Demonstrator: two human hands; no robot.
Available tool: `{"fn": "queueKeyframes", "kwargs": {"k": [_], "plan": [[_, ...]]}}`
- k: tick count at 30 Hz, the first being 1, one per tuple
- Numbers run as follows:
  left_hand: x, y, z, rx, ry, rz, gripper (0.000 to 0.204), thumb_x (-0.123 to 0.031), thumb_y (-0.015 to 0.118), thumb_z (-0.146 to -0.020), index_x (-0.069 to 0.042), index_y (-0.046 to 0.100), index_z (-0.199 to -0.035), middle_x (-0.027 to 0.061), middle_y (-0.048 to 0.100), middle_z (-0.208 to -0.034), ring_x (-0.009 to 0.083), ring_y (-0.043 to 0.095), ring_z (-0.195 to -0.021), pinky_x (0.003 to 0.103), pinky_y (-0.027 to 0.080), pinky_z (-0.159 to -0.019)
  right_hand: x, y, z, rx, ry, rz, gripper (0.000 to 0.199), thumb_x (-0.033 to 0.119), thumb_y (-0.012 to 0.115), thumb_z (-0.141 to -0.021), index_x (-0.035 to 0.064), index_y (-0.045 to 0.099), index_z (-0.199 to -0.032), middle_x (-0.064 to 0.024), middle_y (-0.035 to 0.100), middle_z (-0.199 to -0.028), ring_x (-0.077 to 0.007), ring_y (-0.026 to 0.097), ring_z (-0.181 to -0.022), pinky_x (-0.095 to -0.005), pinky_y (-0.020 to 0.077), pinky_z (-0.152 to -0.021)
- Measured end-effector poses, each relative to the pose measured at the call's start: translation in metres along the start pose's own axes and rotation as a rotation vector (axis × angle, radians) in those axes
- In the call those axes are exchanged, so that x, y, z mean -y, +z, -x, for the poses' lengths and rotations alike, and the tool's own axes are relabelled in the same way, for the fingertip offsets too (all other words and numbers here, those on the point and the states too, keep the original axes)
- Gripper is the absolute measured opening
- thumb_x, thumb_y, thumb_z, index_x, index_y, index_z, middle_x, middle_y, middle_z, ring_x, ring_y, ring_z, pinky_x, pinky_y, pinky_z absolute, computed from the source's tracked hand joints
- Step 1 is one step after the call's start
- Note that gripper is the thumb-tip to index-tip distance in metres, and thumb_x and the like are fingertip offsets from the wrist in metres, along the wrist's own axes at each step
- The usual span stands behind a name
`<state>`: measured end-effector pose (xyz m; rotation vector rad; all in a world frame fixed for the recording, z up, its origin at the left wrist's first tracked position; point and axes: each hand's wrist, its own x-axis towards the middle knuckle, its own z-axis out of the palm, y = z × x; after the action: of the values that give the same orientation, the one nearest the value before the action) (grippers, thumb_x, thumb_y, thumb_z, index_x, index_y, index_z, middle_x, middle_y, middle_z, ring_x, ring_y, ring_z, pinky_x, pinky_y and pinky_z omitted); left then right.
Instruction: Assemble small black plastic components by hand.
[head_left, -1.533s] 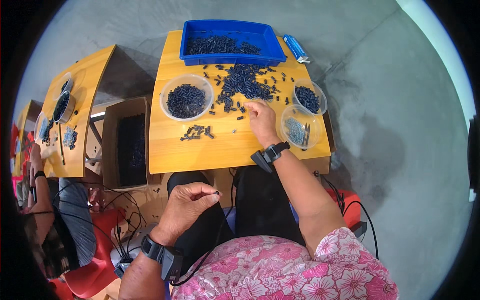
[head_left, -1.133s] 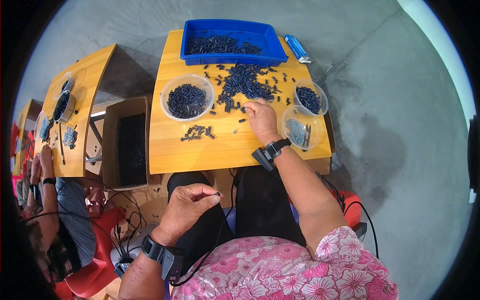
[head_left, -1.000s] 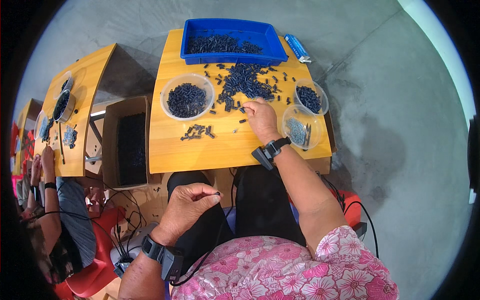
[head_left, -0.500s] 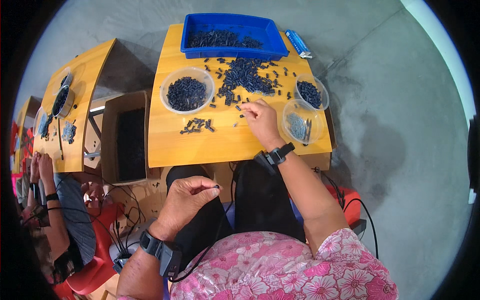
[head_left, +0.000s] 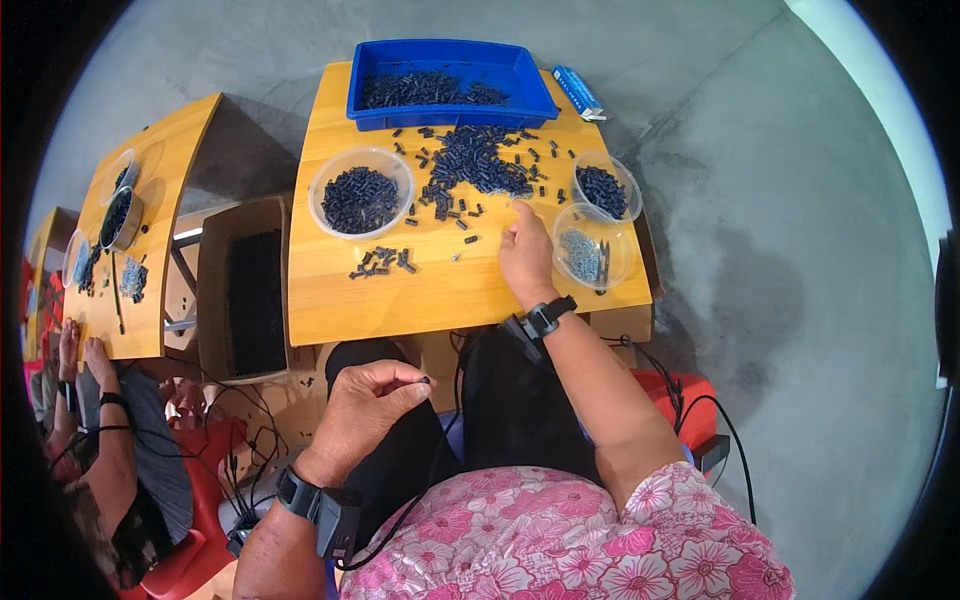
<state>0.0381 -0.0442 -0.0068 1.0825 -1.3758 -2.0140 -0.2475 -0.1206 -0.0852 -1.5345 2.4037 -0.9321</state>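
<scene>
My left hand [head_left: 365, 410] is above my lap, with thumb and forefinger pinched on a small black cylindrical part [head_left: 425, 380]; only its end shows. Over the table, my right hand [head_left: 526, 260] reaches to the lower right edge of a pile of black cylindrical parts [head_left: 470, 160]. Its fingers are curled together, and the fingertips touch or nearly touch small pale bits there. Whether anything is between them is hidden. Left of this hand lie a lone black part and a tiny metallic piece [head_left: 456, 257]. A small group of black parts [head_left: 380, 263] sits nearer the left.
A blue tray [head_left: 455, 118] with black parts stands at the back, beside a blue-and-white box [head_left: 578, 92]. Clear tubs hold black parts [head_left: 360, 200] and small silvery pieces with tweezers [head_left: 580, 255]. A cardboard box [head_left: 215, 300] and a co-worker's table [head_left: 150, 260] are left.
My right hand has moved right, from beside loose black parts to the pile's lower right edge. My left hand still pinches its part. The whole view has shifted slightly.
</scene>
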Motion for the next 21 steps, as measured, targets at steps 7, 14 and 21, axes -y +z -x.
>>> {"fn": "queueKeyframes", "kwargs": {"k": [7,14,21], "plan": [[0.0,-0.002,0.0,-0.021,-0.031,-0.035,0.009,-0.007,0.069,-0.088,0.0,0.071,-0.094,0.0037,0.07,-0.088,0.0072,0.062,-0.082,0.022,0.051,-0.077,0.006,0.0,-0.015,0.051,-0.021,0.103,0.037,0.005,0.059,-0.085,0.0039,0.054,-0.122,-0.0215,0.056,-0.106,-0.0401,0.058,-0.097,-0.0456,0.0489,-0.083],[0.002,-0.002,-0.001,-0.013,-0.01,-0.002,0.01,-0.007,0.069,-0.087,0.0,0.071,-0.094,0.0034,0.07,-0.088,0.0071,0.061,-0.081,0.022,0.05,-0.076,-0.008,0.008,-0.023,-0.007,-0.029,0.073,0.03,0.005,0.06,-0.084,0.0022,0.06,-0.114,-0.0209,0.057,-0.105,-0.0391,0.06,-0.095,-0.044,0.0489,-0.085],[0.002,-0.003,-0.001,-0.007,-0.038,0.0,0.011,-0.01,0.072,-0.086,-0.002,0.071,-0.094,0.0032,0.07,-0.089,0.0076,0.061,-0.082,0.022,0.049,-0.077,-0.008,0.011,-0.02,-0.059,0.008,0.033,0.031,0.004,0.06,-0.083,0.0005,0.062,-0.114,-0.0206,0.056,-0.109,-0.0372,0.058,-0.1,-0.042,0.0488,-0.087]]}}
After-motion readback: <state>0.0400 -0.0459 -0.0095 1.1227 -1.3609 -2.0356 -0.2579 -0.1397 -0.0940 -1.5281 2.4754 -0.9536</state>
